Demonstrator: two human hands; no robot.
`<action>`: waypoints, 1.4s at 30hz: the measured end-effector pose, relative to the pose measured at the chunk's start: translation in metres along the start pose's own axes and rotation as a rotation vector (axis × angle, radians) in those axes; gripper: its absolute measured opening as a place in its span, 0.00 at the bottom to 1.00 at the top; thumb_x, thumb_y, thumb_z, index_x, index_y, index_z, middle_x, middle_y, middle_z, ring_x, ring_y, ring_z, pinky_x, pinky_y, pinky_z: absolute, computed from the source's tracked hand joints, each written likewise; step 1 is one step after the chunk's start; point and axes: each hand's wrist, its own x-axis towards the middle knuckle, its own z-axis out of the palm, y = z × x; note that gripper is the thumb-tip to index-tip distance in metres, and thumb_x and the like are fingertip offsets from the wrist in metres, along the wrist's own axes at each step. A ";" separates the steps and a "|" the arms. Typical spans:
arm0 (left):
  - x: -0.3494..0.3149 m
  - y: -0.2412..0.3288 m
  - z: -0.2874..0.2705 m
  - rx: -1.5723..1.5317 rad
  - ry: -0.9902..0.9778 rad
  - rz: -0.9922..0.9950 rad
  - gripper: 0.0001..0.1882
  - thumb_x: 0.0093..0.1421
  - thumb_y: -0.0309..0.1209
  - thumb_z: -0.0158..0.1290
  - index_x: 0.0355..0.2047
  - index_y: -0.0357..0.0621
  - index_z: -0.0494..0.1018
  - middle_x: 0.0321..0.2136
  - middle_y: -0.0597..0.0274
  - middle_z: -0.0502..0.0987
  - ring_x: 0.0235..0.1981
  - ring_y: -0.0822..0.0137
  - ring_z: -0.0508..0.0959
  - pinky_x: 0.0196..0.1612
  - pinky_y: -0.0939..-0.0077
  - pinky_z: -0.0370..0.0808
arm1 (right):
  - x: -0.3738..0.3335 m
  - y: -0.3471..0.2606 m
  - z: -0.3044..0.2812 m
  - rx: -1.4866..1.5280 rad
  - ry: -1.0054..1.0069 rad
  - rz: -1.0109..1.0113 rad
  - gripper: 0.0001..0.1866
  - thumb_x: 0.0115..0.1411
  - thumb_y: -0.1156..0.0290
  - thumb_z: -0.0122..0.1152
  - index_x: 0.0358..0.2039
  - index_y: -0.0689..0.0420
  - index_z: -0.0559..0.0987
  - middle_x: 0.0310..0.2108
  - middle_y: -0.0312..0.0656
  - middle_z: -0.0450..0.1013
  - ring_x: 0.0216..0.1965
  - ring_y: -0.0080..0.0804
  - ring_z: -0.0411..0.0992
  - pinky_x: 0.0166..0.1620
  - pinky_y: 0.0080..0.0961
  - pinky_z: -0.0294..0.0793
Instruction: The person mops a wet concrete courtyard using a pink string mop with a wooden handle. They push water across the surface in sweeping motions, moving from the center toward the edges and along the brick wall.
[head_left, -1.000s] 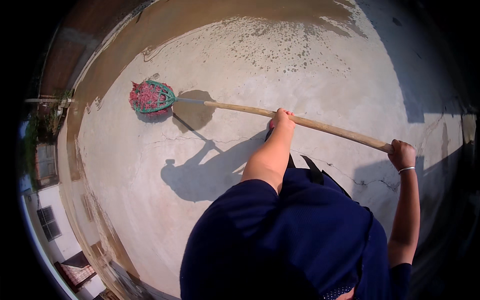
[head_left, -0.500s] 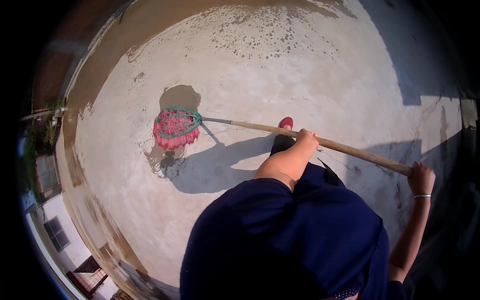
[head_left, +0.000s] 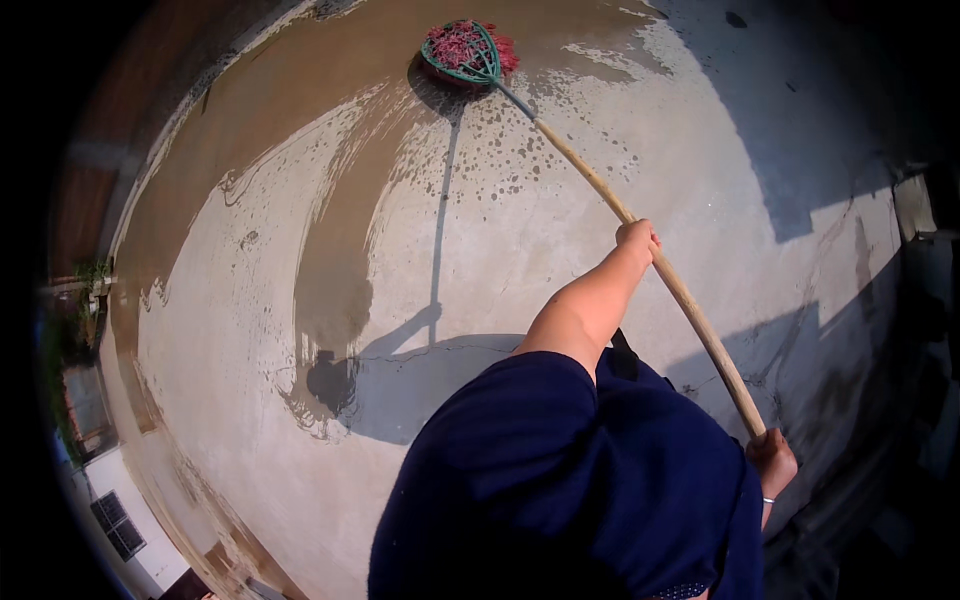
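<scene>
Head view: at the far left edge of the scene a white wall (head_left: 150,532) with a dark window (head_left: 118,525) borders the pale floor (head_left: 220,350); next, a dark, wet-looking streak (head_left: 335,250) runs from near to far, and the person's shadow (head_left: 400,400) lies partly over its near end; right of that, at the far side, is the mop head (head_left: 462,52), a mass of pinkish-red strands in a green frame, over the dark wet patch; whether it touches the floor I cannot tell. The strands look soft and limp, and if soaked they probably make this end heavy and prone to drip; the frame looks springy, the grey socket (head_left: 515,102) stiff; the wooden handle (head_left: 588,172) slants from there toward the near right, seemingly rigid, dry enough to grip, hardly fragile, though smooth enough to turn in a loose palm. Around its middle the left hand (head_left: 638,240) is wrapped closed, a good place to bear the weight; farther right and nearer, the right hand (head_left: 773,465), a pale band (head_left: 768,500) at its wrist, is closed around the butt end, a sound hold for leverage; beyond both hands, on the right, a block of shade (head_left: 780,140) covers the floor.
</scene>
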 end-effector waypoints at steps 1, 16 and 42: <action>0.004 0.011 0.022 0.037 -0.083 0.027 0.06 0.46 0.20 0.47 0.26 0.38 0.63 0.17 0.59 0.65 0.15 0.67 0.67 0.18 0.72 0.68 | 0.018 0.002 -0.003 0.022 0.002 0.002 0.07 0.39 0.71 0.58 0.16 0.55 0.68 0.16 0.42 0.68 0.18 0.43 0.69 0.21 0.35 0.67; 0.096 0.223 0.074 -0.236 0.142 0.239 0.07 0.50 0.24 0.50 0.21 0.44 0.61 0.16 0.68 0.64 0.14 0.73 0.65 0.19 0.78 0.68 | 0.309 -0.061 0.052 0.230 -0.060 -0.207 0.05 0.39 0.70 0.57 0.15 0.53 0.70 0.14 0.41 0.69 0.16 0.41 0.69 0.21 0.35 0.68; 0.133 0.252 0.206 0.464 -0.026 -0.195 0.05 0.54 0.24 0.44 0.24 0.44 0.59 0.13 0.69 0.61 0.13 0.74 0.63 0.18 0.78 0.66 | 0.272 -0.215 -0.054 0.050 -0.164 0.494 0.07 0.38 0.75 0.57 0.14 0.54 0.67 0.14 0.41 0.65 0.16 0.40 0.67 0.20 0.33 0.65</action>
